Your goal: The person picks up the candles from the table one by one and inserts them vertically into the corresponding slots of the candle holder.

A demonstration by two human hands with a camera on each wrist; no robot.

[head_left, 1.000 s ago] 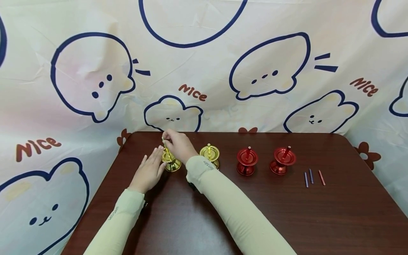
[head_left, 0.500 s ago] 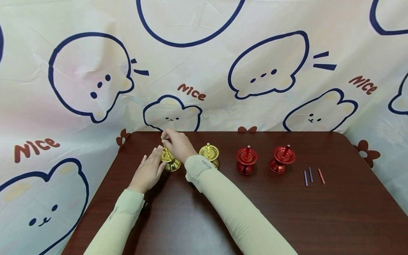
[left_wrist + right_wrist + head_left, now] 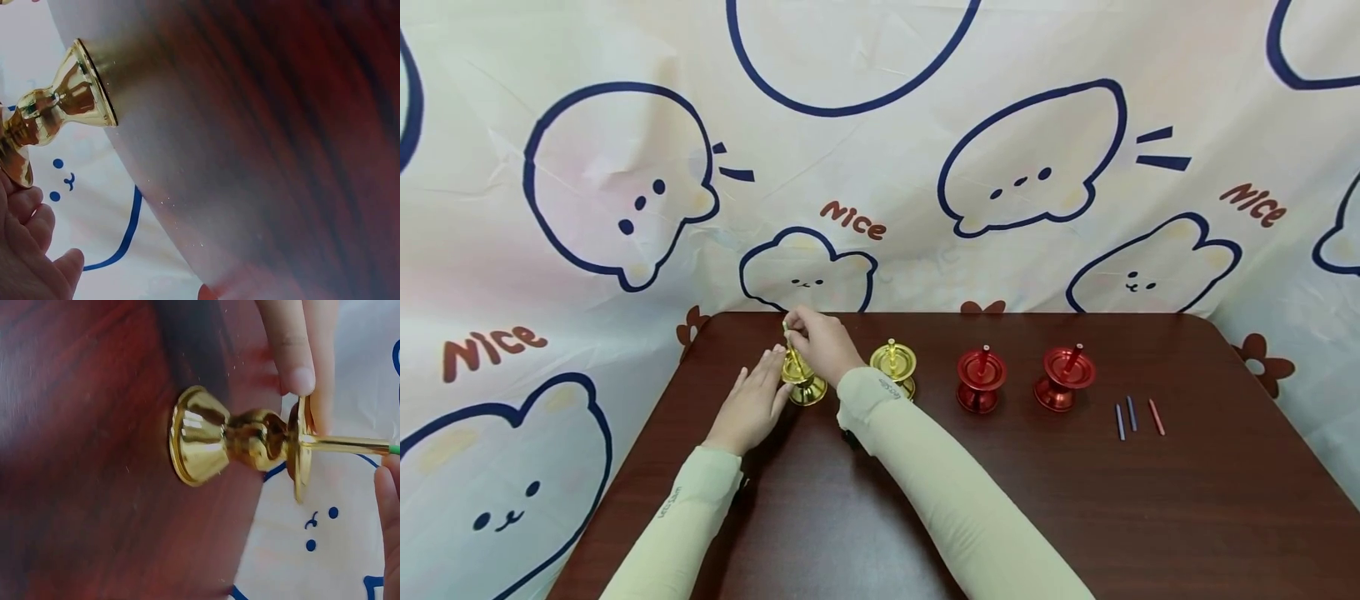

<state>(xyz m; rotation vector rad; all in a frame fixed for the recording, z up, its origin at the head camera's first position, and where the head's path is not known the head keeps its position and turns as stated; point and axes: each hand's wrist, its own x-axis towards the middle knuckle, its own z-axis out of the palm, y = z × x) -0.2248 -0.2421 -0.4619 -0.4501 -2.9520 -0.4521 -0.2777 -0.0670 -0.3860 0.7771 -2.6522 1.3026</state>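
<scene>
A gold candle holder point(image 3: 807, 392) stands upright at the table's far left, with a dish and a thin upright tube. My right hand point(image 3: 822, 340) pinches a green candle point(image 3: 394, 449) at the tube's top; most of the candle is hidden by the tube and fingers. With straight fingers, my left hand point(image 3: 748, 406) touches the rim of the holder's dish from the left. Seen from the right wrist, those left fingertips point(image 3: 301, 381) lie against the dish edge. The left wrist view catches the holder's base point(image 3: 81, 94) on the table.
Right of my right hand, a second gold candle holder point(image 3: 895, 358) is partly covered by the sleeve. Two red candle holders point(image 3: 982, 372) stand farther right in the same row. Beyond them lie two blue candles point(image 3: 1120, 422) and a pink candle point(image 3: 1157, 417) on the brown table point(image 3: 1150, 517).
Both hands keep their places at the gold candle holder. Only a slight shift of the head view shows.
</scene>
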